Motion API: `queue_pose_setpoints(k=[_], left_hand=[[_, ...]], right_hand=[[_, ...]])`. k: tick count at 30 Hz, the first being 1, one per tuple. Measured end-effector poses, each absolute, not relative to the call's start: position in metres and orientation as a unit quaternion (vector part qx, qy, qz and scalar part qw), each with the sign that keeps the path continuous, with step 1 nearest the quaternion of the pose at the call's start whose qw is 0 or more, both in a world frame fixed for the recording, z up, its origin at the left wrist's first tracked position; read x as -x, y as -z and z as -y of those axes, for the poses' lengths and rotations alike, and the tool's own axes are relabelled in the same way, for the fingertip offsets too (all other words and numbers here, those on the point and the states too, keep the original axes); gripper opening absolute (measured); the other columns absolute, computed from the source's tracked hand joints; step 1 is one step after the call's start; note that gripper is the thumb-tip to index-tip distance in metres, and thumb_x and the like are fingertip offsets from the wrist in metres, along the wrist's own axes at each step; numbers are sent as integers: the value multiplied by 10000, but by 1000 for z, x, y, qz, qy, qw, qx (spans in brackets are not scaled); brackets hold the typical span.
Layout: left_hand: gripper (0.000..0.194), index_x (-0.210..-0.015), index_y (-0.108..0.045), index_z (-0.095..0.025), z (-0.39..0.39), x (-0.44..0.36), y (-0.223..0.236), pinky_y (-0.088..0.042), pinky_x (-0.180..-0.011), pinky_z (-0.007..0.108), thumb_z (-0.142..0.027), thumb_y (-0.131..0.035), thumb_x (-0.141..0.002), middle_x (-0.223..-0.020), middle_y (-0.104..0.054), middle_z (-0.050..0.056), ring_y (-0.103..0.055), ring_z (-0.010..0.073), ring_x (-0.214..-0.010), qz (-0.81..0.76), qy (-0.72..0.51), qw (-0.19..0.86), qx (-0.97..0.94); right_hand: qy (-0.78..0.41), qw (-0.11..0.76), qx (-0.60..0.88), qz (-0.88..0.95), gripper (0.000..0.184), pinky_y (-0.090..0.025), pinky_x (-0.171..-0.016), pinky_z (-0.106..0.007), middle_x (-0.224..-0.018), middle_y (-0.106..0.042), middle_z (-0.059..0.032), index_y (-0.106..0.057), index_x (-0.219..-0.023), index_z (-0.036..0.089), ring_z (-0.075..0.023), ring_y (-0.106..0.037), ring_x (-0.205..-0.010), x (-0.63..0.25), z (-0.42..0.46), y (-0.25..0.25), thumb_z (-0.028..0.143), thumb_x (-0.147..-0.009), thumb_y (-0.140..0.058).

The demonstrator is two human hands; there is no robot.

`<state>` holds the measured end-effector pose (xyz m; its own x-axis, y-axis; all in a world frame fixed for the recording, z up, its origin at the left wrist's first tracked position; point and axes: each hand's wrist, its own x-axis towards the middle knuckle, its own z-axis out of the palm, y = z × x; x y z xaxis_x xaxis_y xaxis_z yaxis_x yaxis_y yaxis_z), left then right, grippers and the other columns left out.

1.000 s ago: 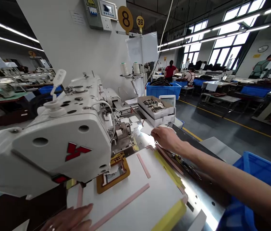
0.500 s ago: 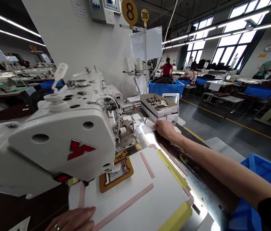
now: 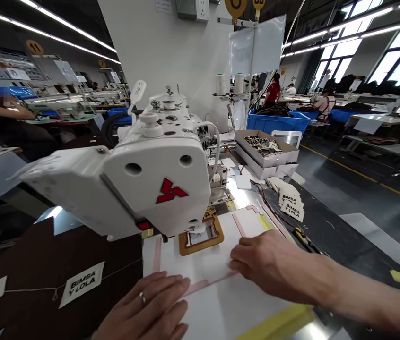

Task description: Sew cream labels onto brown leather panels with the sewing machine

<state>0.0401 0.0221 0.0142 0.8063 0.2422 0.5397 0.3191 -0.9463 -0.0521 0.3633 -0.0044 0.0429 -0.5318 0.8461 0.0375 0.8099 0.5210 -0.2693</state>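
My left hand (image 3: 153,307), with a ring on one finger, lies with fingers stretched out on a white sheet (image 3: 235,307) that bears pink strips. My right hand (image 3: 267,264) is closed over the same sheet, its fingertips pinching a blurred, small white piece (image 3: 216,262) that covers part of a pink strip. Just beyond both hands, a brown rectangular frame (image 3: 202,236) sits under the head of a white sewing machine (image 3: 157,174). Yellow strips (image 3: 278,323) run along the sheet's near and right edges. My right fingers hide part of the sheet.
Printed labels (image 3: 292,203) lie in a pile at the right, in front of a box (image 3: 269,153) of labels. Two labels joined by thread, one of them whole (image 3: 82,284), rest on the dark surface at left. Snips with yellow handles (image 3: 301,235) lie right of the sheet.
My right hand has come back from beside the box to the white sheet, near my left hand. The view has turned left, and printed labels now show at both sides.
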Motion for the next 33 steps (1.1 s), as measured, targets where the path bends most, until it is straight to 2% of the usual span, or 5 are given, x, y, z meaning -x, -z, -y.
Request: queue_pose_setpoints(k=[4,8,15,23,33], left_hand=[[236,-1182,-711,-202,-14,-53,-5,-353,-1290,328,-223,-555,-1007,-1325,-708,34,-638,174,-1276,117,244,127,954],[380,-1350,-654,-155,-10,-62,-6,-306,-1308,368,-394,-483,-1110,-1473,-616,74,-566,203,-1384,143,158,152,965],[809,-1437,-578,-67,-13,-69,-13,-218,-1338,476,-756,-459,-1029,-1518,-557,169,-469,304,-1476,177,136,146,964],[804,-1634,-347,-201,-20,-66,-10,-428,-1247,412,-696,-547,-1033,-1498,-591,109,-567,298,-1391,233,166,46,957],[783,-1593,-423,-185,-20,-64,-2,-404,-1264,442,-709,-548,-1025,-1504,-582,119,-545,314,-1408,248,156,63,954]], right_hand=[[-6,106,489,866,140,-429,-593,-352,-891,-709,-51,-670,-1006,192,-216,-625,-697,-342,10,-19,218,-1055,-541],[-6,178,449,875,296,-563,-904,-447,-1234,-737,-100,-656,-1256,176,-275,-692,-1055,-344,23,-6,374,-1115,-487],[-71,144,398,903,997,-229,-1282,-671,-1596,-503,-221,-415,-1592,60,-368,-391,-1538,-341,18,18,818,-947,-493],[-132,151,388,899,924,-131,-1296,-662,-1664,-390,-242,-337,-1641,154,-353,-264,-1604,-344,-4,2,694,-955,-639],[-130,156,394,896,911,-130,-1293,-675,-1627,-454,-235,-393,-1611,147,-361,-330,-1576,-344,-1,3,708,-942,-650]])
